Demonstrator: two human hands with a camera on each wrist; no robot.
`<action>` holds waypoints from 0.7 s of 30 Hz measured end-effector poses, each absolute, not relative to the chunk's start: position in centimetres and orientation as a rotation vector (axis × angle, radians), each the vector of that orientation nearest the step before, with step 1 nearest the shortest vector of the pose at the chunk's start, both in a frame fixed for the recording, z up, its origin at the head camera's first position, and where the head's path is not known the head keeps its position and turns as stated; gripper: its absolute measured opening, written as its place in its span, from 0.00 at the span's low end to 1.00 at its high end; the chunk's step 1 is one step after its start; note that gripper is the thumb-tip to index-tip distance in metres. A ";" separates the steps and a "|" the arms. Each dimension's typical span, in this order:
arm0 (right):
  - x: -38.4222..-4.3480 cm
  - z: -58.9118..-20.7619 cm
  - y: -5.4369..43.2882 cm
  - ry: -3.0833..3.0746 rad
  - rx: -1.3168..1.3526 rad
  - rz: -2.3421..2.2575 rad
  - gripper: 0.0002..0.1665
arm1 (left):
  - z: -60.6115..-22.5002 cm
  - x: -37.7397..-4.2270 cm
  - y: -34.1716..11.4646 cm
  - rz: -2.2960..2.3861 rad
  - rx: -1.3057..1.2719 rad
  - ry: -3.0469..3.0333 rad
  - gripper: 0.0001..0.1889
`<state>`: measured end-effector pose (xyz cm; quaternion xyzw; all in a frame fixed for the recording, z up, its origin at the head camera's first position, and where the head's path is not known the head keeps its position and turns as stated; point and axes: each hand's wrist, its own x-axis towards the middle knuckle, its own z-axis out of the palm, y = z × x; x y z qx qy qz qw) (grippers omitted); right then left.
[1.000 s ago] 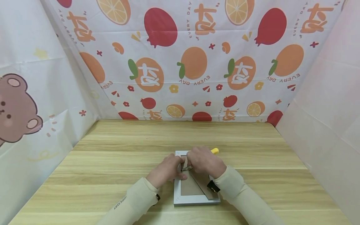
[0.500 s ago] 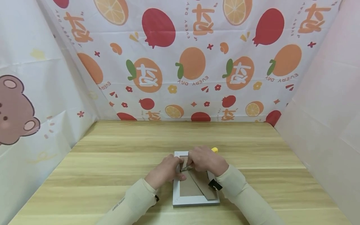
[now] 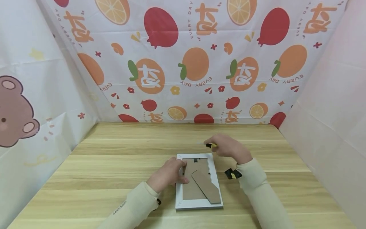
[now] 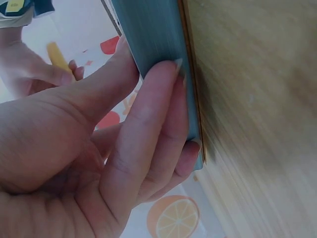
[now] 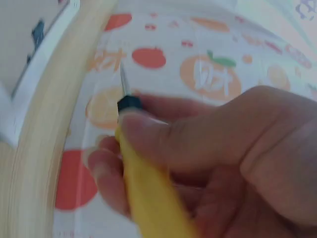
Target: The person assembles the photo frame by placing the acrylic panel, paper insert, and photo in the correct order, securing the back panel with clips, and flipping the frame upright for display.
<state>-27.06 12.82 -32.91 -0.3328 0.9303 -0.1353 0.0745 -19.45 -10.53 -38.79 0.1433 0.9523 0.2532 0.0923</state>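
A white photo frame lies face down on the wooden table, its brown backing board upward. The brown stand leg slants across the board toward the lower right corner. My left hand holds the frame's left edge; in the left wrist view its fingers press along the frame's side. Beyond the frame's upper right corner, my right hand grips a yellow-handled screwdriver, apart from the frame. Its black collar and thin metal shaft stick out past the thumb.
A dark hanger tab sits at the top of the backing, and a small dark tab shows on its right edge. Wooden tabletop surrounds the frame. A fruit-print cloth hangs behind the table.
My right hand has lifted off the frame's backing and moved up and right with the screwdriver, uncovering the upper backing and stand leg. My left hand stays on the left edge.
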 end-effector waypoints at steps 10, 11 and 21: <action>-30.4 -34.5 17.3 2.957 -0.714 -0.353 0.04 | -39.1 -19.5 -10.5 0.780 0.404 2.812 0.24; -30.7 -34.8 17.8 2.958 -0.687 -0.340 0.03 | -39.1 -19.5 -10.5 0.782 0.404 2.810 0.24; -32.6 -36.7 21.6 2.910 -0.481 -0.355 0.10 | -39.1 -19.5 -10.6 0.783 0.404 2.815 0.27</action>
